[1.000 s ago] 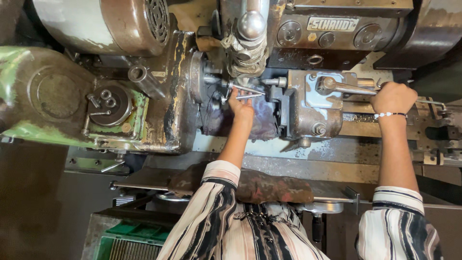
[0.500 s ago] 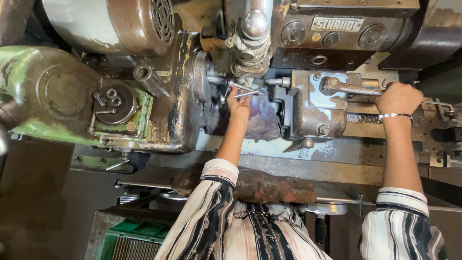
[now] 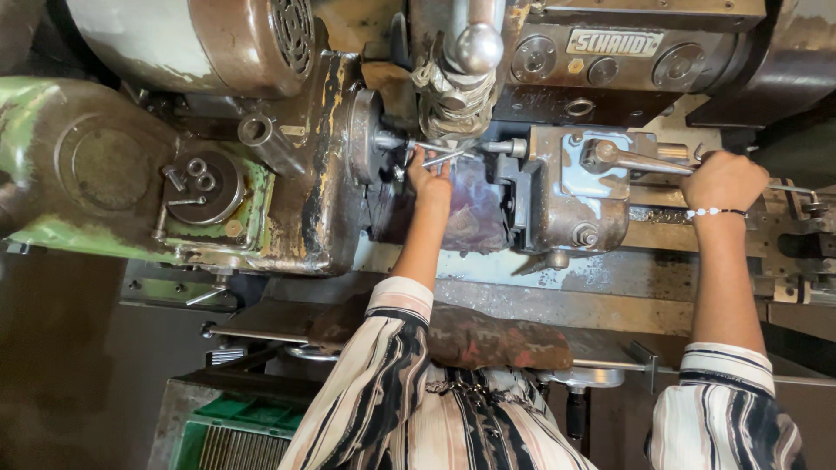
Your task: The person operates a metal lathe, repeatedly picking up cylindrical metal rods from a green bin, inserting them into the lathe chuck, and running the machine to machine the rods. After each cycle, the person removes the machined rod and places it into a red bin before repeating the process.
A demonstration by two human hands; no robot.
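Head view: the left hand (image 3: 428, 174) reaches up into the gap between the spindle head (image 3: 361, 139) and the grey slide block (image 3: 570, 196) of an old lathe, fingers pinched around thin metal rods (image 3: 440, 154) that lie right at its fingertips. The right hand (image 3: 723, 181), with a bead bracelet at the wrist, is clenched around the long lever (image 3: 640, 162) running out from the slide block. Just beneath the left hand sits a crumpled purple rag (image 3: 475, 209). Below both forearms, near the striped sleeves, a worn padded rest (image 3: 488, 339) lies along the machine's front rail. Well off to the left hand's side is a green housing (image 3: 52, 174). Judging by the pose, the rods are being seated at the spindle; no cutting shows yet.
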